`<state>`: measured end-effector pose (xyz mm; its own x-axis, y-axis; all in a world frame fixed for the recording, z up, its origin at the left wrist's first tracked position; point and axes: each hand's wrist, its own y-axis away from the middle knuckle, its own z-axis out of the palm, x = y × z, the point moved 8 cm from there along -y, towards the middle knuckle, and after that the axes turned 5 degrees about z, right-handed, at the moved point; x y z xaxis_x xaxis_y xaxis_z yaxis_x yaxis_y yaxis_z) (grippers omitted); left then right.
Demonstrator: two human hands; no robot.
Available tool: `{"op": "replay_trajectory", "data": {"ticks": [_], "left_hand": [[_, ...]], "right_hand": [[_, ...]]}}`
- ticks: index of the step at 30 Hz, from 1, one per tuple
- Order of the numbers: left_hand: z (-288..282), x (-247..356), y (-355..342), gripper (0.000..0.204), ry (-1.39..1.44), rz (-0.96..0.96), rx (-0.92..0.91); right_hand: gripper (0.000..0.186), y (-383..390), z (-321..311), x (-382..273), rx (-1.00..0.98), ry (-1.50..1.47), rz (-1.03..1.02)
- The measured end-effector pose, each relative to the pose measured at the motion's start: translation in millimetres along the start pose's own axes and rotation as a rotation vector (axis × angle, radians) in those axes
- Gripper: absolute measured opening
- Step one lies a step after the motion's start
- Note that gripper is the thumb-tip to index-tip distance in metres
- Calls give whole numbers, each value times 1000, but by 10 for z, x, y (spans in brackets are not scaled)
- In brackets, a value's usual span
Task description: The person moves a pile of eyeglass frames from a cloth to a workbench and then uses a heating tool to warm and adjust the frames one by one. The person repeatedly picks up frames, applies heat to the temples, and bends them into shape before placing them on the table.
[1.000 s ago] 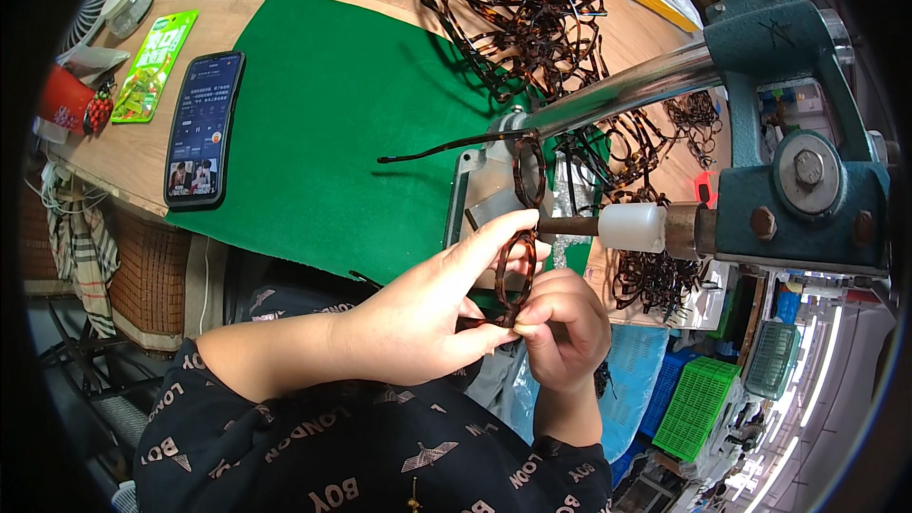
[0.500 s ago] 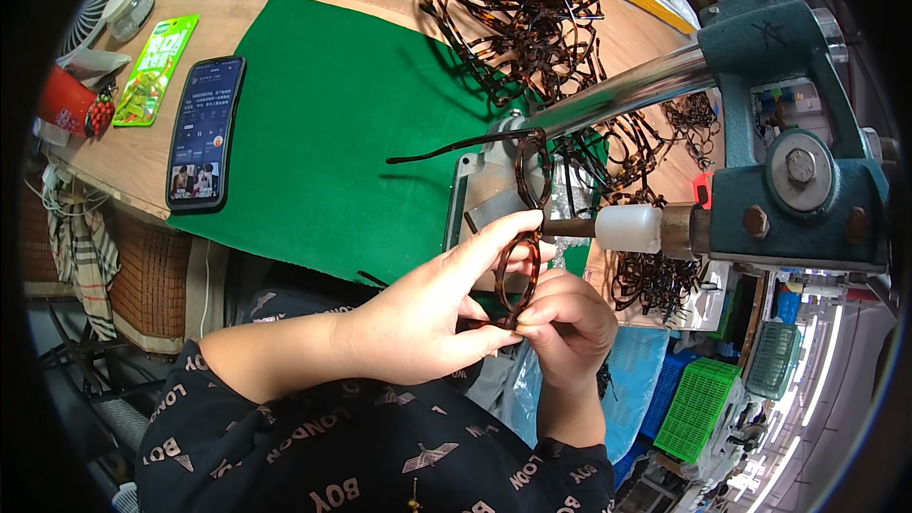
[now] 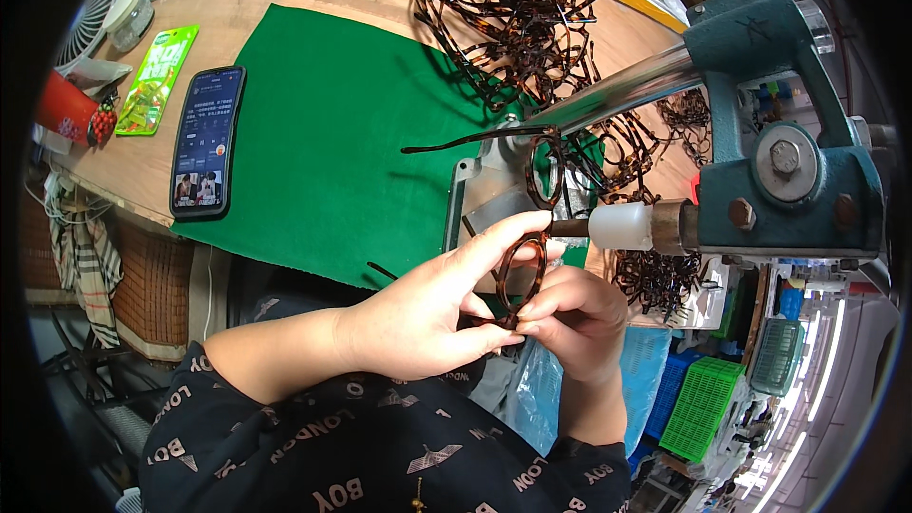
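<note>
Head view: left hand grasps a tortoiseshell glasses frame and right hand pinches its six-o'clock end; the teal machine stands at the frame's three o'clock, a pile of frames at twelve, the phone at ten

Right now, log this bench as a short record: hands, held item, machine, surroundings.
Left hand: fingers hold a brown tortoiseshell eyeglass frame
Right hand: fingers pinch its lower end
Frame pose: one rim above the other in view
Machine: teal metal body, white plastic cylinder to the frame's right
Surroundings: green cloth mat, black rectangular smartphone, tangled heap of tortoiseshell frames
</note>
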<state>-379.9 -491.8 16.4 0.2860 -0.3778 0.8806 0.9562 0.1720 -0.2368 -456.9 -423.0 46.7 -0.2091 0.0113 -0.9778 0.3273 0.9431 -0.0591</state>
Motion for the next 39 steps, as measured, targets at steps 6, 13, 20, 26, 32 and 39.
{"op": "replay_trajectory", "data": {"ticks": [6, 13, 20, 26, 32, 39], "left_hand": [[1, 17, 11, 81, -6, 44, 4], [30, 54, 3, 82, 166, 65, 28], [111, 176, -125, 88, 157, 162, 20], [160, 169, -184, 88, 169, 178, 56], [159, 141, -133, 87, 194, 160, 95], [182, 181, -160, 87, 155, 181, 100]], "right_hand": [[16, -9, 16, 124, -73, -176, 163], [16, -34, 88, 161, -94, -426, 113], [14, 8, 43, 55, -20, -538, -36], [14, 50, -20, -58, 126, -379, 11], [14, 42, 15, -53, 110, -387, 36], [13, 68, -38, -112, 131, -353, 1]]}}
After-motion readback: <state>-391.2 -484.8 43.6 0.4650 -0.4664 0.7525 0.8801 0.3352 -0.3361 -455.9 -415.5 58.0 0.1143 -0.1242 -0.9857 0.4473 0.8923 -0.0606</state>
